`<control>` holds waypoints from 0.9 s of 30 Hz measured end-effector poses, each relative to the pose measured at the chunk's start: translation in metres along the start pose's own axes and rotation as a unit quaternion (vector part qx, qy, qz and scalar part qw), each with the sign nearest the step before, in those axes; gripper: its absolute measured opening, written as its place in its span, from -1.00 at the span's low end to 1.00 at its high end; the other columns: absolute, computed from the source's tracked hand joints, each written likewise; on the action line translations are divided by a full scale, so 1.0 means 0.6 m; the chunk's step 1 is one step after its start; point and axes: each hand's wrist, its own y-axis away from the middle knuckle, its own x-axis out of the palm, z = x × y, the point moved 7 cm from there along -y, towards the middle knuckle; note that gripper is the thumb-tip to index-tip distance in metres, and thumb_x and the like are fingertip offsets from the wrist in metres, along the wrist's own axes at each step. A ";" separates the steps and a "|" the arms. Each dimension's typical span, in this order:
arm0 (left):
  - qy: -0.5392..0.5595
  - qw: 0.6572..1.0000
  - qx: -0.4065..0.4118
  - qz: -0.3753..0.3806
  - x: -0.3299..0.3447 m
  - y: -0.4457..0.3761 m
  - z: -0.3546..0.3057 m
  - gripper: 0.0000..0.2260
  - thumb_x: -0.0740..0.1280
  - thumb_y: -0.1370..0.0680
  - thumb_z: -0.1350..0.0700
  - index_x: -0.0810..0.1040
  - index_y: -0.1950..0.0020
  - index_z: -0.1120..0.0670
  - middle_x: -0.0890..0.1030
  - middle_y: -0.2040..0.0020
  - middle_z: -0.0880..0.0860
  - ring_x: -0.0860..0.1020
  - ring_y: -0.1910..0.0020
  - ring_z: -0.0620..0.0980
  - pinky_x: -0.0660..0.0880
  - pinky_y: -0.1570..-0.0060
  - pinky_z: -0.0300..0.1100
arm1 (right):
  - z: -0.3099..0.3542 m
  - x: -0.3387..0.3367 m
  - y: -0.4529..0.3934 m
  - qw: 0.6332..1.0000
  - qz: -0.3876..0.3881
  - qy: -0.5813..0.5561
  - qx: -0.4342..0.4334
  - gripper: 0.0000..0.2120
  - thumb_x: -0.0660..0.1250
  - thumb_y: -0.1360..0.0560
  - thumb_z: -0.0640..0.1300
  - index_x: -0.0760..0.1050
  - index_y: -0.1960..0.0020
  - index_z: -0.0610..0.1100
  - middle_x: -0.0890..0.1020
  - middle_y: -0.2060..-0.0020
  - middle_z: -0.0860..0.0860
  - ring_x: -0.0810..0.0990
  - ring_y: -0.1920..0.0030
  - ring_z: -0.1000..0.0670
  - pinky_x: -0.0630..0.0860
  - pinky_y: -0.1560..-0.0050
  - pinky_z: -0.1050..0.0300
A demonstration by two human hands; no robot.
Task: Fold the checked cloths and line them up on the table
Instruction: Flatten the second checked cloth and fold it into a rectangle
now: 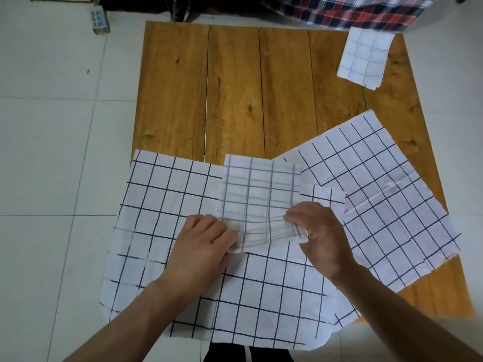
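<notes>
A partly folded checked cloth (pixel 260 194) with faint grey lines lies on top of a large flat checked cloth (pixel 167 205) at the near edge of the wooden table (pixel 235 87). My left hand (pixel 206 244) pinches the folded cloth's near left corner. My right hand (pixel 321 231) grips its near right corner, and the near edge is lifted a little. Another open checked cloth (pixel 379 194) lies askew to the right. One small folded cloth (pixel 364 57) rests at the table's far right.
A red, white and navy plaid fabric (pixel 352 11) hangs over the table's far right edge. A small box (pixel 99 20) stands on the white tiled floor (pixel 52 152) at the far left. The large cloth overhangs the table's near and left edges.
</notes>
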 end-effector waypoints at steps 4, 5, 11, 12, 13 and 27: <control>0.031 0.999 0.040 0.013 0.004 0.012 -0.024 -0.81 0.44 -0.39 0.11 0.51 0.05 0.01 0.57 0.15 -0.05 0.45 0.11 0.01 0.34 0.00 -0.13 | -0.016 0.007 0.013 0.999 0.035 0.003 0.027 -0.24 0.51 0.08 -0.59 0.65 -0.08 -0.16 0.66 -0.05 -0.02 0.49 -0.17 0.03 0.37 -0.19 0.23; 0.035 0.998 0.054 0.019 0.005 0.013 -0.027 -0.80 0.43 -0.41 0.07 0.50 0.02 0.01 0.57 0.12 -0.05 0.45 0.09 0.00 0.34 -0.01 -0.13 | -0.020 0.008 0.016 0.999 0.035 0.002 0.028 -0.24 0.50 0.07 -0.60 0.65 -0.08 -0.17 0.66 -0.05 -0.02 0.49 -0.17 0.03 0.37 -0.20 0.24; 0.030 0.997 -0.006 0.071 0.040 0.018 0.032 -0.65 0.53 -0.30 0.05 0.63 -0.07 0.03 0.61 -0.14 -0.07 0.50 -0.13 0.01 0.30 -0.08 -0.19 | -0.019 0.006 0.021 0.999 0.003 -0.002 0.033 -0.40 0.50 -0.09 -0.59 0.66 -0.06 -0.18 0.67 -0.05 -0.03 0.55 -0.17 -0.03 0.38 -0.24 0.27; 0.034 0.996 -0.024 0.076 0.043 0.019 0.042 -0.64 0.54 -0.28 0.11 0.63 -0.06 0.03 0.61 -0.15 -0.08 0.50 -0.14 0.01 0.32 -0.07 -0.19 | -0.018 0.005 0.020 0.999 0.004 -0.004 0.033 -0.41 0.51 -0.10 -0.58 0.66 -0.06 -0.18 0.67 -0.05 -0.02 0.58 -0.17 -0.04 0.41 -0.24 0.24; 0.039 0.996 -0.037 0.076 0.045 0.019 0.048 -0.64 0.54 -0.28 0.16 0.64 -0.06 0.04 0.62 -0.16 -0.08 0.50 -0.14 0.00 0.35 -0.06 -0.16 | -0.017 0.004 0.020 0.999 0.004 -0.004 0.032 -0.41 0.52 -0.11 -0.57 0.66 -0.07 -0.17 0.67 -0.05 -0.02 0.59 -0.16 -0.06 0.45 -0.22 0.20; 0.132 0.947 -0.293 -0.004 0.040 -0.005 0.090 -0.92 0.44 -0.51 0.11 0.61 0.02 0.02 0.55 0.22 -0.15 0.51 0.22 -0.14 0.45 0.20 -0.31 | -0.031 0.001 -0.007 0.995 -0.045 -0.026 0.084 -0.90 0.48 -0.46 -0.24 0.65 0.05 -0.09 0.61 0.22 0.09 0.52 0.10 -0.01 0.52 0.14 -0.14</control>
